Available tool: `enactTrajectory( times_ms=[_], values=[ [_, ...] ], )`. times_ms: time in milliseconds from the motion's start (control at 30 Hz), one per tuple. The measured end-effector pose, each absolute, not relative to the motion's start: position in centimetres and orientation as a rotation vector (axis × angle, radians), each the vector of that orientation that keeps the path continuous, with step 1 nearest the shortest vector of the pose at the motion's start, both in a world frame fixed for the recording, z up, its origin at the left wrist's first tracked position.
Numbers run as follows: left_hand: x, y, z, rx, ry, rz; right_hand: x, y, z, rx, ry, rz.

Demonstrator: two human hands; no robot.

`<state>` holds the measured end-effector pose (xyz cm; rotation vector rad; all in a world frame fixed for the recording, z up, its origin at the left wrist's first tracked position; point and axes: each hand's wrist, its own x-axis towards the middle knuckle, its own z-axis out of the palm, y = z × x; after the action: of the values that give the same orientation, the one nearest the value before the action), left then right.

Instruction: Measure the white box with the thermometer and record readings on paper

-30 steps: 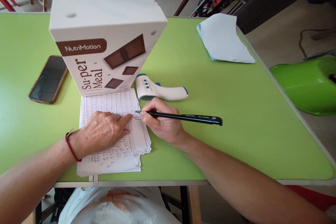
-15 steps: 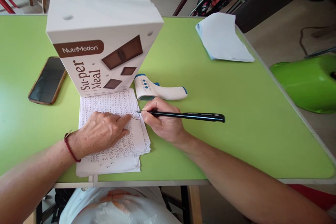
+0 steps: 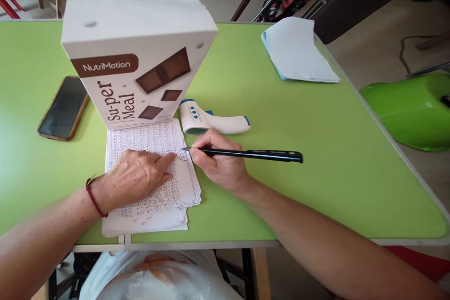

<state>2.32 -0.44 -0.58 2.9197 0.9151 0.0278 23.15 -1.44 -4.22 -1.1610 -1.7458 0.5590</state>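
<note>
Handwritten lines cover a stack of white paper sheets [image 3: 176,192] lying on the table. My left hand [image 3: 138,176] rests flat on the top sheet, its index finger stretched out toward the right edge. Pinched in my right hand [image 3: 223,164] is a black pen [image 3: 260,154], its tip at the sheet's right edge by a small drawn oval [image 3: 182,154]. The pen's rear end points to the right. Just beyond my right hand lies a white and blue infrared thermometer [image 3: 214,119]. A white NutriMotion box [image 3: 140,79] stands upright at the top of the sheets.
A smartphone [image 3: 63,108] in a brown case lies left of the box. Folded white papers [image 3: 298,51] sit at the far right of the green table [image 3: 316,187]. Beyond the right edge is a green plastic object [image 3: 408,110] at floor level. Stools and chairs stand behind.
The pen's rear end has swung very slightly to the right and down. My left hand stays in place on the paper.
</note>
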Motion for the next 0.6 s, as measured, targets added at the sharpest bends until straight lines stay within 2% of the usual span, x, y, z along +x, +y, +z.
enactTrajectory(
  times_ms=[433,600],
  values=[
    [2.24,-0.45,-0.55,2.918,0.911,0.04,23.1,-1.38,-4.07,-1.141,-1.785,0.603],
    [2.26,-0.48,-0.52,2.925,0.913,0.038,23.24,-1.55,-3.98,-1.098,-1.74,0.461]
  ],
)
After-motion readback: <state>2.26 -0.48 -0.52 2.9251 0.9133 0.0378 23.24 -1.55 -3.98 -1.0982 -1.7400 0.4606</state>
